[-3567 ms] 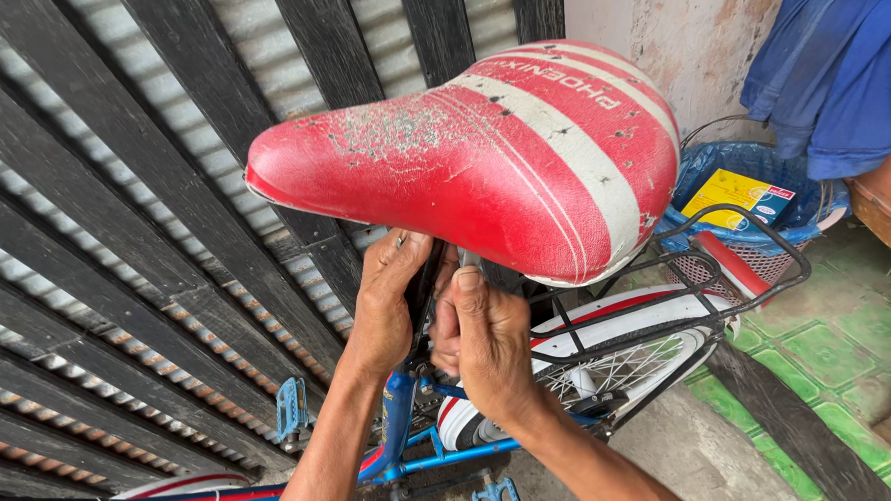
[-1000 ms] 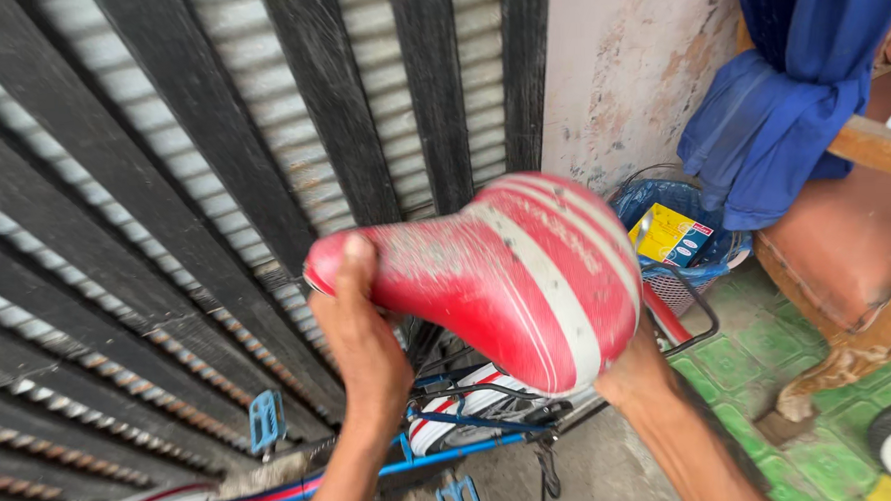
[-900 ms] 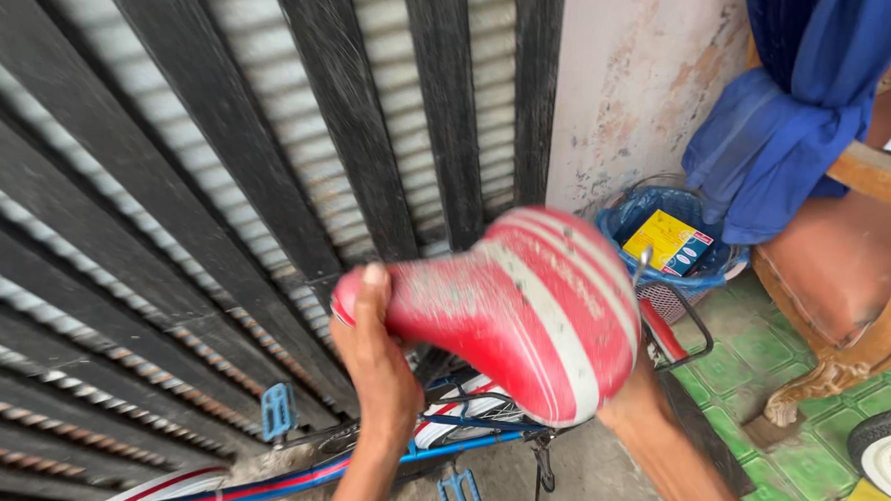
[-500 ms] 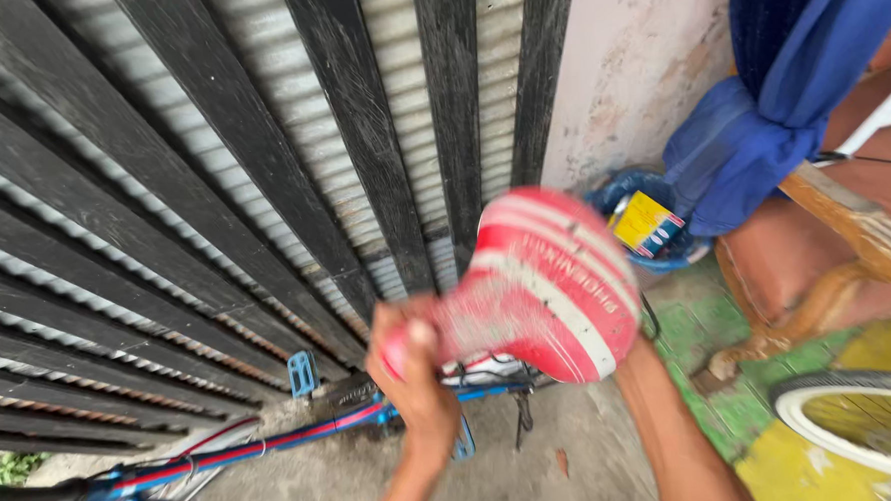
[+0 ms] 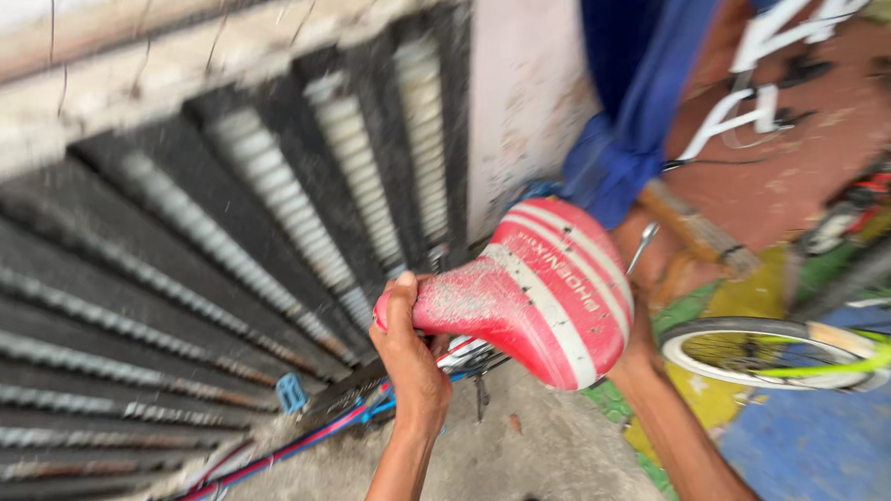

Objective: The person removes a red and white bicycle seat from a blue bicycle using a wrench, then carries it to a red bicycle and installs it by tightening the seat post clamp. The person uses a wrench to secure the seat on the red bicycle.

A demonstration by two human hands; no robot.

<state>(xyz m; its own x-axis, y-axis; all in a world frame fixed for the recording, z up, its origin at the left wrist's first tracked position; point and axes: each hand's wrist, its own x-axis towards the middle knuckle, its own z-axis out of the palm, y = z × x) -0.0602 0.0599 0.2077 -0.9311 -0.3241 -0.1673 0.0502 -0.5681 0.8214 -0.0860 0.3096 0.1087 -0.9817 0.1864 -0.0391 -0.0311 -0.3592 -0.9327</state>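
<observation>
Since the frame half a second back the view has swung up and blurred, bringing more floor and a second bicycle into sight on the right; the red saddle (image 5: 532, 292) with white stripes sits at centre, above the blue bicycle frame (image 5: 304, 442); the left hand (image 5: 410, 357) has its grip closed round the saddle's nose; the right hand (image 5: 638, 347) is under the wide rear (its grip is hidden, so I cannot tell); one saddle, two hands, one white wheel (image 5: 770, 352).
</observation>
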